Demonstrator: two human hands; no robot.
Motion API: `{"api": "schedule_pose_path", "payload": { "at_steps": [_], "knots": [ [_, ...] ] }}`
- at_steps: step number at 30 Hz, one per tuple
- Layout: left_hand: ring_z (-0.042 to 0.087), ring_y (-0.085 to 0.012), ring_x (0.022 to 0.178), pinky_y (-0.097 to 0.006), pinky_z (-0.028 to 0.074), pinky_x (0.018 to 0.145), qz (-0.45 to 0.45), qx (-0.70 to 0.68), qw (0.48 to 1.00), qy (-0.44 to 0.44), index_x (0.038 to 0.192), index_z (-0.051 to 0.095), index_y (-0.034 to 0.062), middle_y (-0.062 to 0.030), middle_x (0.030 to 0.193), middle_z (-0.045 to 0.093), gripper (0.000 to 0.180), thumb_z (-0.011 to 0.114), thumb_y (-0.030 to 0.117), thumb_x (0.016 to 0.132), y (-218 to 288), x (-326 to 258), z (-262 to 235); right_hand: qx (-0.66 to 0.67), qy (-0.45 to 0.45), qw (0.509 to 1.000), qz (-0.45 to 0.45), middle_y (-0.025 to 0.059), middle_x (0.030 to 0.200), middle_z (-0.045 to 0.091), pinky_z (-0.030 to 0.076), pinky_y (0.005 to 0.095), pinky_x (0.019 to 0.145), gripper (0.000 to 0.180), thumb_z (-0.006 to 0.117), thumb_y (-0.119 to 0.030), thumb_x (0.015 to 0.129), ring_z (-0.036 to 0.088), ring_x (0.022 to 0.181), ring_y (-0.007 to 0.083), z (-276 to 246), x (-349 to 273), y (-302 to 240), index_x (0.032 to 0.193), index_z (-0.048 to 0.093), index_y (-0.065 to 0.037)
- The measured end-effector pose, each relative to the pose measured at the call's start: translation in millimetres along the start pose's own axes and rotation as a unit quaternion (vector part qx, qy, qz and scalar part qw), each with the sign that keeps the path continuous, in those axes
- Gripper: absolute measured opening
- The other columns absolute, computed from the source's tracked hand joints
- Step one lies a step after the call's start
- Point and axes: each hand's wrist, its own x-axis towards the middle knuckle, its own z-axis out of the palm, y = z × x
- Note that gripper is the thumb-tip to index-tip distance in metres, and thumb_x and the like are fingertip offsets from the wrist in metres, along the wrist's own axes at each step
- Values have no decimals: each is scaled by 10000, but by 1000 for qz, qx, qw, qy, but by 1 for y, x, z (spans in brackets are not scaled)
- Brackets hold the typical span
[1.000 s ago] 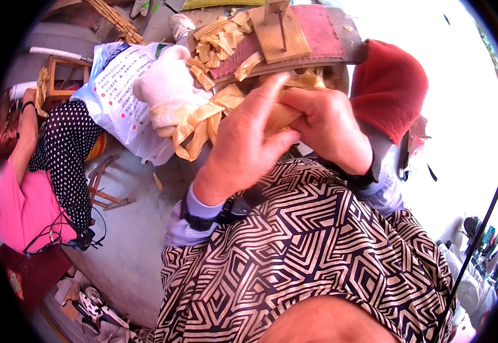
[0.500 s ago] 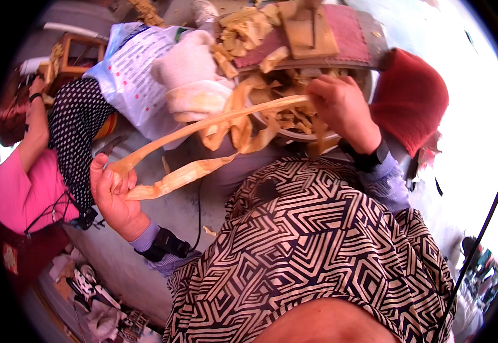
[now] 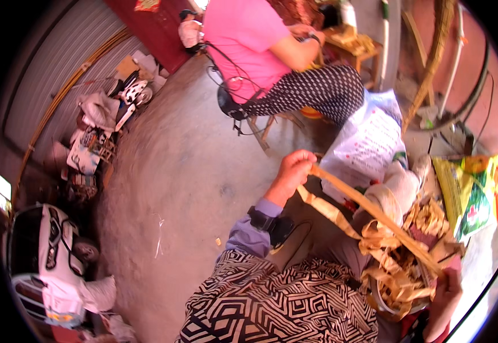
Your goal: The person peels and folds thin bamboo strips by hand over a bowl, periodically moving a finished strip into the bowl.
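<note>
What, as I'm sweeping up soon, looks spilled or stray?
A small yellowish scrap and what seems a thin pale strand lie on the floor, apart from the heaped strips, so they look dropped.

The left hand [image 3: 293,172] and right hand [image 3: 448,290] hold a tan strip [image 3: 376,212] stretched between them above a basin [image 3: 379,302] of curled strips [image 3: 399,281], while a person in pink [image 3: 248,43] sits beside a white plastic bag [image 3: 356,150].

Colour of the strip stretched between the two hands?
The strip is yellowish tan; best seen in the head view.
</note>
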Motion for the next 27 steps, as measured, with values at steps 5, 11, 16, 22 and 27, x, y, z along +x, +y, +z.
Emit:
{"api": "schedule_pose_path", "payload": {
  "at_steps": [5, 11, 16, 22, 27],
  "knots": [
    [580, -180, 657, -328, 452, 579, 108, 268, 954, 87, 877, 638, 68, -52, 710, 614, 106, 570, 104, 804, -106, 14, -56, -162, -100, 980, -52, 178, 635, 543, 437, 385, 534, 85, 579, -65, 799, 555, 562, 278, -15, 6, 88, 842, 593, 7],
    [649, -350, 807, -441, 503, 681, 26, 648, 747, 146, 779, 627, 65, -138, 819, 667, 114, 548, 144, 801, -138, -1, -47, -189, -286, 939, -21, 226, 730, 624, 473, 408, 561, 188, 538, -172, 891, 588, 605, 361, 17, -24, 26, 918, 646, -21],
    [614, -275, 795, -392, 487, 685, 311, 535, 785, 24, 718, 652, 88, -100, 809, 629, 110, 600, 167, 775, -147, 8, 47, -170, -320, 932, 26, 177, 1064, 617, 520, 272, 724, 348, 527, -22, 913, 604, 874, 213, 59, -18, 7, 1254, 536, -89],
    [619, -213, 771, -353, 489, 726, 199, 95, 845, -488, 1070, 609, -13, -126, 884, 672, 323, 581, 262, 904, -18, -118, 166, 2, -145, 989, -37, 25, 623, 580, 380, 264, 467, 72, 594, -23, 797, 516, 572, 77, 101, -22, -38, 794, 611, 46],
    [624, -221, 732, -354, 487, 704, 241, 198, 798, -516, 986, 650, -14, -141, 833, 675, 298, 624, 240, 830, -46, -113, 183, -70, -201, 972, -95, 38, 701, 584, 419, 279, 521, 131, 558, -108, 898, 532, 613, 109, 68, -37, -30, 874, 591, 17]
  ]
}}
